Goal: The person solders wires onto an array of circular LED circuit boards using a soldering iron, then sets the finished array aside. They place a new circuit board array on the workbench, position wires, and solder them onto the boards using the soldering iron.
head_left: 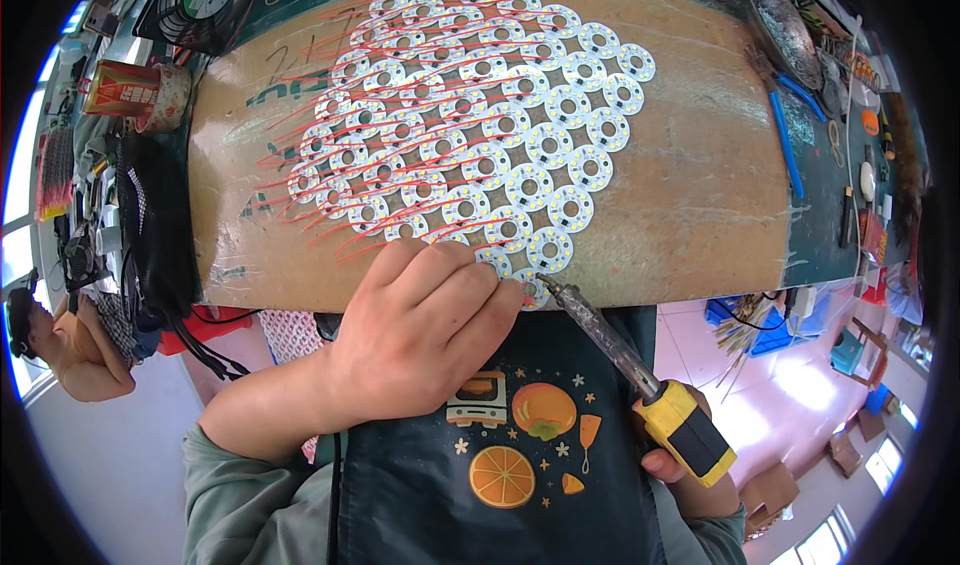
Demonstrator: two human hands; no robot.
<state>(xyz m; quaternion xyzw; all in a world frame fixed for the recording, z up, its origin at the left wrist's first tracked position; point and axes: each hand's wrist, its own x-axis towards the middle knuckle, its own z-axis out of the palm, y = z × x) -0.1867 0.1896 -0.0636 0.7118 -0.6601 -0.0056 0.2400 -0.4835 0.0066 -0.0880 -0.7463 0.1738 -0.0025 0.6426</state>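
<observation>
A sheet of joined white ring-shaped LED boards [550, 145] lies on the brown board, with thin red wires [345, 165] trailing from many rings toward the left. My left hand [415, 320] rests over the sheet's near edge, fingers curled and close together; its fingertips are mostly hidden, and so is anything in them. My right hand [708, 495] grips a soldering iron [610, 345] by its yellow and black handle. The iron slants up and left, and its tip is at the nearest ring, just beside my left fingers.
Under the sheet is a worn brown board [700, 195] on a green table. Blue-handled pliers [785, 135] and other tools lie at the right. A black fan [200, 5] and a red-and-yellow can [125, 90] stand at the left. Another person [75, 345] is at the far left.
</observation>
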